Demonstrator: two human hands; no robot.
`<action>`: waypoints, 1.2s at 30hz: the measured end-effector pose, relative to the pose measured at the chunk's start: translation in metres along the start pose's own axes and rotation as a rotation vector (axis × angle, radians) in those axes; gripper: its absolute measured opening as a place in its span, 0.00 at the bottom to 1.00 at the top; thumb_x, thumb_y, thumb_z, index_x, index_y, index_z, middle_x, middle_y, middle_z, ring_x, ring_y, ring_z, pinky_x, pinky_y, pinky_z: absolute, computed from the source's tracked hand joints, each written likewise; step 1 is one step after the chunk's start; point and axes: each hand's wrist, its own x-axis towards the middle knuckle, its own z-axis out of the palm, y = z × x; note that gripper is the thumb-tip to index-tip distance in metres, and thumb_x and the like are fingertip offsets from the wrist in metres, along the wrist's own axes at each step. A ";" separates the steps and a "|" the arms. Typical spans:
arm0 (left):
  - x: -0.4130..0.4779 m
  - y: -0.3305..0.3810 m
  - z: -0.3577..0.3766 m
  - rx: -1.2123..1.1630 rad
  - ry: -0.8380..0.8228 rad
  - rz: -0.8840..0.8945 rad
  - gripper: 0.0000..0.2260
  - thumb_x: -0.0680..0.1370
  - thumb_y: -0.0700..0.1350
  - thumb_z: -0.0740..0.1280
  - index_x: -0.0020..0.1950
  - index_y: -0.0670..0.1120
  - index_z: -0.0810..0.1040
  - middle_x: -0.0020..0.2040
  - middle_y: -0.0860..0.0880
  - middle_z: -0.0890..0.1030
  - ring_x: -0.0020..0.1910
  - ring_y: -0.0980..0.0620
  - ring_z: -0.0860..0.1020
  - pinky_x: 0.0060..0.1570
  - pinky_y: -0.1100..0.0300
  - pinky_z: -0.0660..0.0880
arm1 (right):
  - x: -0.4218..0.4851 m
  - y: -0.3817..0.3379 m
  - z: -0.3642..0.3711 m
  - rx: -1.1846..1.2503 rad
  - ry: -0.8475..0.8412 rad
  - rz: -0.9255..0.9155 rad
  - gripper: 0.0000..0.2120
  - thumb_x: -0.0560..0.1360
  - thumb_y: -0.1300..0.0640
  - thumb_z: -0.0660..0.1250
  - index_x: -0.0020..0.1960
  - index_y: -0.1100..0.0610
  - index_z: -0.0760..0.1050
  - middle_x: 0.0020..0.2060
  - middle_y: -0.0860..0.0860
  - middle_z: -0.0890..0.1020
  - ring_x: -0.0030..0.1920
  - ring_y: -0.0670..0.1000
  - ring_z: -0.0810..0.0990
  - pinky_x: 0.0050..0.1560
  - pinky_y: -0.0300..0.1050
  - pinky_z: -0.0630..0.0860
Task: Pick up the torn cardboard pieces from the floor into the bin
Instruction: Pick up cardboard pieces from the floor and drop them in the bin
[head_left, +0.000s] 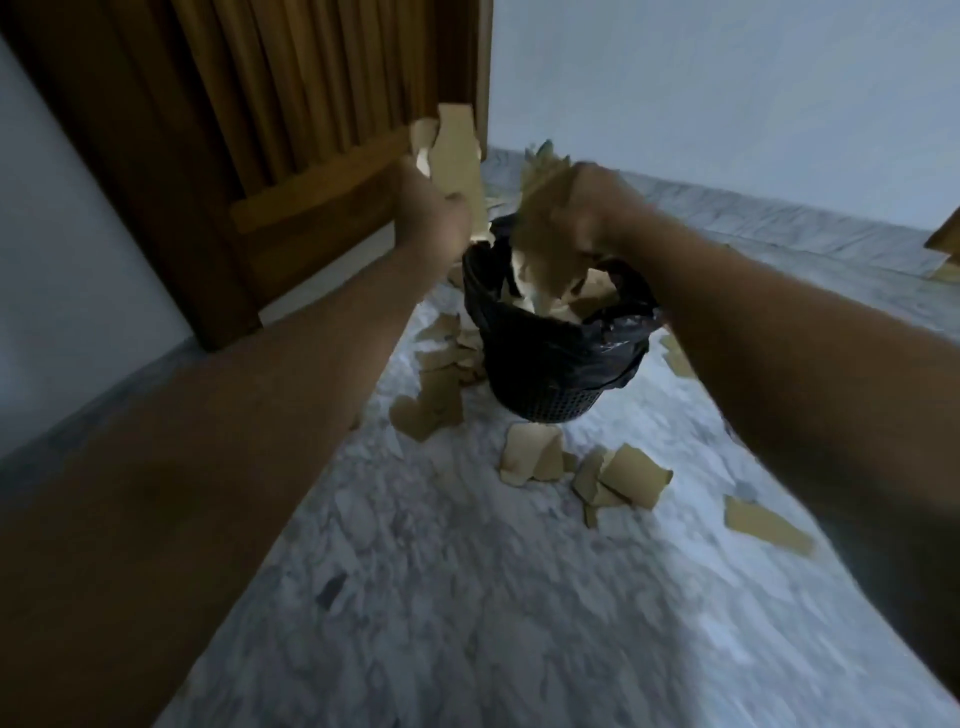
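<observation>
The hands are both raised at the bin. The left hand (434, 213) grips a tall strip of torn cardboard (454, 156). The right hand (597, 208), blurred, clutches a bunch of pieces (540, 249) just above the lined bin (545, 374). The cardboard looks light, stiff and dry, best pinched by an edge or gathered in handfuls. A wooden door (260, 130) stands left; scraps (535, 452) lie round the bin on the marble floor (467, 597); a pale wall (727, 104) rises right.

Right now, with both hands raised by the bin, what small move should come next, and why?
Probably open the right hand: its cardboard bunch hangs over the open bin, so it should drop in. The left hand grips a tall strip nearer the bin's left rim and likely needs to shift inward first.
</observation>
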 end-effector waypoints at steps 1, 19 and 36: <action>0.003 0.020 0.009 0.034 -0.028 0.053 0.25 0.81 0.36 0.60 0.77 0.45 0.56 0.66 0.49 0.69 0.61 0.55 0.69 0.52 0.74 0.63 | 0.010 0.014 -0.020 0.031 0.065 0.072 0.15 0.82 0.57 0.62 0.64 0.65 0.75 0.60 0.61 0.78 0.60 0.61 0.77 0.57 0.50 0.73; -0.042 -0.079 0.099 0.250 0.262 -0.380 0.29 0.82 0.56 0.58 0.78 0.44 0.57 0.75 0.41 0.64 0.72 0.39 0.64 0.70 0.43 0.62 | -0.050 0.192 0.078 0.280 -0.070 0.520 0.16 0.82 0.51 0.62 0.46 0.65 0.71 0.38 0.62 0.79 0.36 0.59 0.79 0.36 0.49 0.77; -0.122 -0.225 0.200 0.946 -0.535 -0.705 0.55 0.68 0.74 0.65 0.81 0.47 0.41 0.80 0.41 0.45 0.77 0.34 0.50 0.75 0.39 0.50 | -0.095 0.218 0.249 -0.028 -0.698 0.205 0.36 0.74 0.56 0.72 0.77 0.50 0.59 0.70 0.58 0.65 0.67 0.65 0.69 0.59 0.64 0.75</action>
